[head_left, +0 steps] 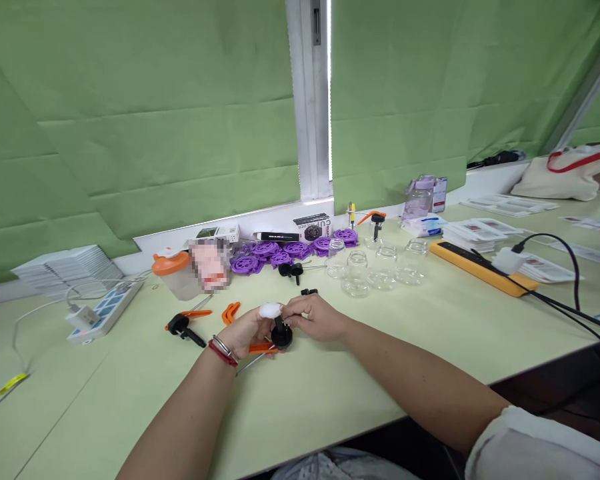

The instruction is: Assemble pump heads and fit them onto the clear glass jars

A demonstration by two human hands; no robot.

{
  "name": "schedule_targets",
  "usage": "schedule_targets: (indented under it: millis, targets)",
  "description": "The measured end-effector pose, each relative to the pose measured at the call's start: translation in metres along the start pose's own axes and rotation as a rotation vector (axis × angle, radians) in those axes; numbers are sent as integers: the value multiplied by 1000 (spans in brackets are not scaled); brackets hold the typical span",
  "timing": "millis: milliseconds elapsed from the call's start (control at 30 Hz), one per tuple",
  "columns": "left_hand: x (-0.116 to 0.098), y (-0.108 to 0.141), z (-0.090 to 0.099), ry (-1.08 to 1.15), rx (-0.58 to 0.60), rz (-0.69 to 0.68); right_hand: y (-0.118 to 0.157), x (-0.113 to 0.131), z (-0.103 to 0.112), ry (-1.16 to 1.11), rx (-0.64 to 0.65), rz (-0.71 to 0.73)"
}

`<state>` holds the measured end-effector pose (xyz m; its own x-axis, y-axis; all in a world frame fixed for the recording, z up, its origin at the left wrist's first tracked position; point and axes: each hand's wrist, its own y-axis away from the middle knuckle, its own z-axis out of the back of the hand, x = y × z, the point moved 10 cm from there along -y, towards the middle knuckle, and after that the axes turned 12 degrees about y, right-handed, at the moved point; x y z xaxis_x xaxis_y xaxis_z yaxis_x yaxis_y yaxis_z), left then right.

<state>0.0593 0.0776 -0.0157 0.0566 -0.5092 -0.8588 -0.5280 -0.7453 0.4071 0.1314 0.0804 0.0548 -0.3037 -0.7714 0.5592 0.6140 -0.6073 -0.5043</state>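
While your left hand (250, 331) curls its fingers around the black crank assembly (282, 339) over the worktop (330, 393), with the orange handle (261, 348) beneath, your right hand (318, 317) seems to pinch the assembly beside its shaft; any small part there is hidden. You look to be mid-fitting; next calls for a steady left hold and small right-hand turns.
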Motion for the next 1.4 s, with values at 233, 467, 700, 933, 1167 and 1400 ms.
schedule_targets:
  millis: [233,467,700,933,1167,1400]
  targets:
    - [0,0,2,9,-22,2,-1,-1,0,26,-11,-23]
    - [0,0,0,1,-15,8,-1,-3,-1,-23,16,-29]
    - [-1,0,-2,9,-10,3,-2,-5,-3,-22,35,-57]
    - [2,-2,1,25,-12,19,-3,-8,-7,-66,77,-50]
    - [3,-1,0,23,-8,21,-2,-21,-13,-225,80,-173]
    - [2,-1,2,13,-22,2,-3,-25,-20,-346,91,-224]
